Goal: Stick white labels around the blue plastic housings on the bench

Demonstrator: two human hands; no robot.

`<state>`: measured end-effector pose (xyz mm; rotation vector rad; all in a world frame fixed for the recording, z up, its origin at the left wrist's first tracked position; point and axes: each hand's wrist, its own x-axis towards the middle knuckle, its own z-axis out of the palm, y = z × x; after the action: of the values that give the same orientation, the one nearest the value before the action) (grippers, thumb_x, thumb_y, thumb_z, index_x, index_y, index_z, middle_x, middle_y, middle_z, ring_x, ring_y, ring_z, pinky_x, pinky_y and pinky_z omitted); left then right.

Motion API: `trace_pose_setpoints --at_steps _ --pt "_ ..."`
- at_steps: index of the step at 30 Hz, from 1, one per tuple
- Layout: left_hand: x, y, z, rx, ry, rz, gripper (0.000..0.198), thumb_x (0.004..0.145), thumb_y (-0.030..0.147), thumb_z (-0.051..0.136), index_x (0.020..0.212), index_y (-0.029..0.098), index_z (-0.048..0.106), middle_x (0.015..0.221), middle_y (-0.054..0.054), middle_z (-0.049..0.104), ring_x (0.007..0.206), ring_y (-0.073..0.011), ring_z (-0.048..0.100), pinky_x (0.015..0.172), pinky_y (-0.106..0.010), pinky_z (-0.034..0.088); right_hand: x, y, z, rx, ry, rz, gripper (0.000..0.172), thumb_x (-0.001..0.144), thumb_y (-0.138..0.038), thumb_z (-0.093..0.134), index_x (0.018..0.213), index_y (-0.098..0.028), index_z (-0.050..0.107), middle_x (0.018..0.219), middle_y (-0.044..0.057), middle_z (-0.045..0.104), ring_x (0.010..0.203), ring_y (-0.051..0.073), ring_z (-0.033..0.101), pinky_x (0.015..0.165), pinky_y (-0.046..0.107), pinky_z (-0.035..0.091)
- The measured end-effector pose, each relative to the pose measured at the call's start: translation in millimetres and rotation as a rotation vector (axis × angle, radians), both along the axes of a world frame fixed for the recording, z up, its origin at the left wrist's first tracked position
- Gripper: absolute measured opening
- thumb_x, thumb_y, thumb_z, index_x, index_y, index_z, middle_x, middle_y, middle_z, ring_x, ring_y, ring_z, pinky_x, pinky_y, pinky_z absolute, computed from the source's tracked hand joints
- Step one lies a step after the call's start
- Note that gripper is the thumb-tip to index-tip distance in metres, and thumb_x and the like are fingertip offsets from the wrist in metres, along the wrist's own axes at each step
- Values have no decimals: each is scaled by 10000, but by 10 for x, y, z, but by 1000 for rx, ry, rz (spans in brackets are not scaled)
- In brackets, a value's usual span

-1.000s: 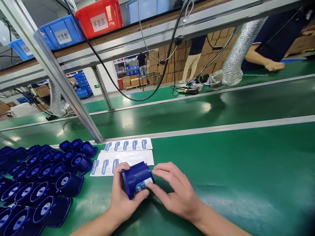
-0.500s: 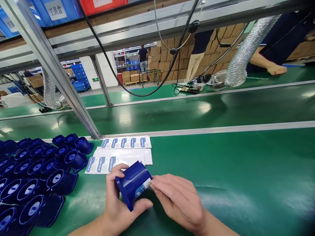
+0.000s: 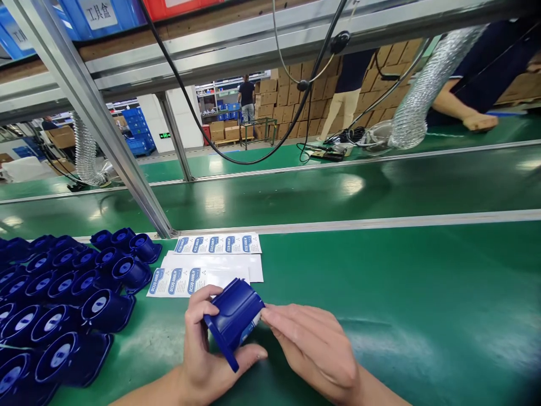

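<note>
My left hand (image 3: 207,355) grips a dark blue plastic housing (image 3: 233,318) just above the green bench (image 3: 401,316), thumb under its flange and fingers over the top. A white and blue label shows on the housing's right side. My right hand (image 3: 315,349) presses its fingertips against that label, fingers held close together. Just behind lie sheets of blue and white labels (image 3: 211,265). To the left, several more blue housings (image 3: 63,299) stand packed in rows, open ends up.
A slanted metal frame post (image 3: 105,135) rises behind the housings. A darker green conveyor belt (image 3: 338,192) runs across beyond a metal rail. Black cables hang overhead. A silver flexible duct (image 3: 416,90) and another person's arm (image 3: 465,113) are at the far right.
My left hand has tilted the housing, turning its label side downward and to the right. My right fingers slid along the label to its edge. The camera tipped slightly down.
</note>
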<state>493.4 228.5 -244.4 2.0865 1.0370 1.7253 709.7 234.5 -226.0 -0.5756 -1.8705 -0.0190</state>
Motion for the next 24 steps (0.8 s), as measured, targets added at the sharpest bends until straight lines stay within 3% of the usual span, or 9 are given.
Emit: trace_pose_setpoints --at_steps 7,11,16,24 --pt "-6 28 -64 -13 -1 3 737 701 472 968 1209 269 474 1202 -113 598 1091 -292 655 891 -417 574 -60 11 25 -71 47 -40 296 915 37 637 1088 -190 716 821 51 821 661 177 781 627 269 656" --pt "41 5 -7 -79 -87 -39 731 719 505 947 1208 275 455 1209 -114 582 1108 -287 647 890 -411 586 -5 -13 38 -5 25 -8 396 899 45 622 1221 -166 711 893 91 834 734 199 801 637 278 660" --pt "40 -28 15 -6 -50 -20 725 734 480 946 1217 277 445 1215 -105 573 1107 -261 637 912 -385 571 13 -30 18 34 20 -12 513 905 23 632 1374 -179 680 959 113 845 789 222 812 643 302 670" --pt "22 45 -69 -14 -24 4 709 732 455 953 1209 259 467 1209 -110 577 1112 -269 630 913 -382 555 -113 24 -9 -110 129 -29 341 904 53 610 1065 -216 746 814 35 809 667 179 774 633 272 654"
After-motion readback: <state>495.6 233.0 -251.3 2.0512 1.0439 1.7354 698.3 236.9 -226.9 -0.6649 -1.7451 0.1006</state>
